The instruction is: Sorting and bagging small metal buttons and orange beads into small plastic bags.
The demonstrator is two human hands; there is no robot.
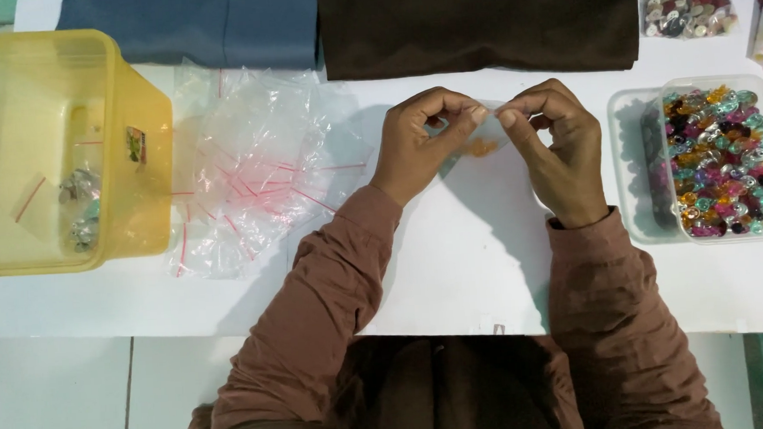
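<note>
**Pinching a small clear plastic bag between two hands above a white table**

Seen from above, a person in brown long sleeves sits at a smooth white table (454,263). The left hand (417,143) and the right hand (556,149) meet near the middle of the table, just above its surface. Both are closed narrowly, thumb against forefinger, on the top edge of one small clear plastic bag (486,135). The bag hangs between the hands and holds a little cluster of orange pieces (481,147), too small to count.

To the left of the hands lies a loose, crinkled pile of clear plastic bags with thin red seal strips (253,173); the bags overlap too much to count. Further left stands one translucent yellow plastic tub (138,140), rectangular with rounded corners, holding a few small bags at the bottom.

To the right stands one clear rectangular plastic container (725,162), heaped with glossy oval beads in green, orange, pink, purple and dark tones. A second clear container or lid (636,175) sits partly beneath it on its left side.

Along the far edge lie two folded cloths, one blue fabric (189,24) and one dark brown fabric (476,18), side by side. At the far right corner sits a clear bag of mixed shiny pieces (688,0).
</note>
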